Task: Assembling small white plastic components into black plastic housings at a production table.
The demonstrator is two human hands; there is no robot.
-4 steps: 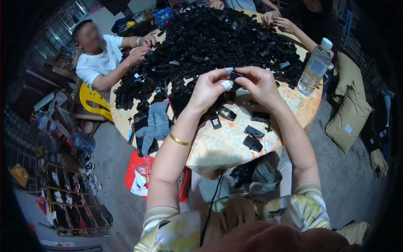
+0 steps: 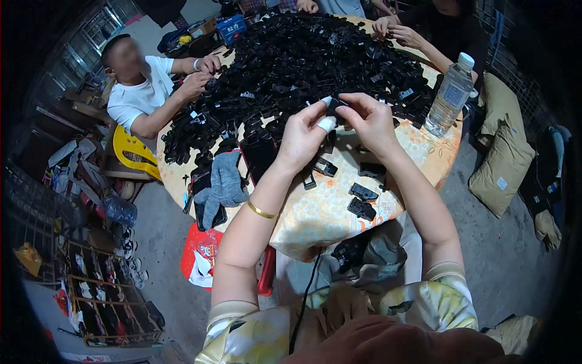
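Fingers of both hands are clamped on one small black piece, mostly hidden in the pinch, just in front of the big heap of black plastic parts. The left hand wears white wrapping on its thumb and another finger; the right hand holds the piece from the other side. Nearer the wearer than the heap, a few loose black parts lie on the flowered covering of the round counter. A grey knitted glove sits at the heap's near left, and a clear bottle stands upright beside its right edge. Left of the heap I see a co-worker in a white shirt, hands at its edge; a blue box is at its far left.
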